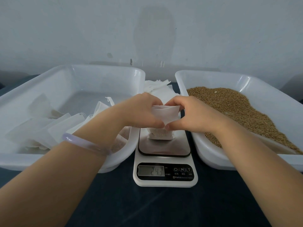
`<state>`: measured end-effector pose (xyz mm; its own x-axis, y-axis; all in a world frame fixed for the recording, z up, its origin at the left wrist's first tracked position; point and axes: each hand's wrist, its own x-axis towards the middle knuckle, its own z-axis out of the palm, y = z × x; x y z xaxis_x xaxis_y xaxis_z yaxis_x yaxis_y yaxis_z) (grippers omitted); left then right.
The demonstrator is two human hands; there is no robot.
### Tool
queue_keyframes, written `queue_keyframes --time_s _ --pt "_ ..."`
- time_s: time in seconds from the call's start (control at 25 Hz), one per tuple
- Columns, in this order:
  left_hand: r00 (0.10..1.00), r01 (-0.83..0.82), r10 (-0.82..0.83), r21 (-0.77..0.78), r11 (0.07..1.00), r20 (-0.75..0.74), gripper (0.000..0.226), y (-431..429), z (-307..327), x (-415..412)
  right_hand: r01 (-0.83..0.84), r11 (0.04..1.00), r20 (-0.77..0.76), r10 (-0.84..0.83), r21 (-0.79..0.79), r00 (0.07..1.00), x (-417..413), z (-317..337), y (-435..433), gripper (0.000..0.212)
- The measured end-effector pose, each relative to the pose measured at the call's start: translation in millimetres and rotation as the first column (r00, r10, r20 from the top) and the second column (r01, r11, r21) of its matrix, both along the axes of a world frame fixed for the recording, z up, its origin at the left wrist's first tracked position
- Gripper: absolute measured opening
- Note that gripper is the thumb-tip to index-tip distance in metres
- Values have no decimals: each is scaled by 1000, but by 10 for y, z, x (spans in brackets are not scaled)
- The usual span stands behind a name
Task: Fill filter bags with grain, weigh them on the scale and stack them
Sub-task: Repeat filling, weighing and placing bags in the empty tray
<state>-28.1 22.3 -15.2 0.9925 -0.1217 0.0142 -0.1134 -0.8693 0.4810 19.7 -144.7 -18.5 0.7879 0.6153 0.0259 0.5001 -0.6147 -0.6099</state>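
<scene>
Both hands grip filter bag; scale display blurred

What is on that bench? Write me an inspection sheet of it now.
Surface: dark tabletop.
Job's things: filter bag on scale, display lit; grain in right tub; filled bags in left tub; empty bags behind the scale.
Clutter: nothing seen.
Hands: left hand and right hand both pinch the filter bag's top.
Cables: nothing seen.
Surroundings: pale wall behind.
</scene>
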Motion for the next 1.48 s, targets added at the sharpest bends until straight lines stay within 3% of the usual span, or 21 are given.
queue_keyframes --time_s 0.44,0.68,1.48 --pt "1000 4 -4 -10 1000 17 21 12 -6 6 -4 1000 0 4 -17 1000 2 -5 2 41" --pt "1000 -3 3 -14 1000 21 12 20 -23 17 -6 1000 2 6 -25 1000 7 -14 -1 40" --pt "998 28 -27 -16 999 53 26 21 -19 15 -3 999 31 4 -43 999 1 -16 -5 39"
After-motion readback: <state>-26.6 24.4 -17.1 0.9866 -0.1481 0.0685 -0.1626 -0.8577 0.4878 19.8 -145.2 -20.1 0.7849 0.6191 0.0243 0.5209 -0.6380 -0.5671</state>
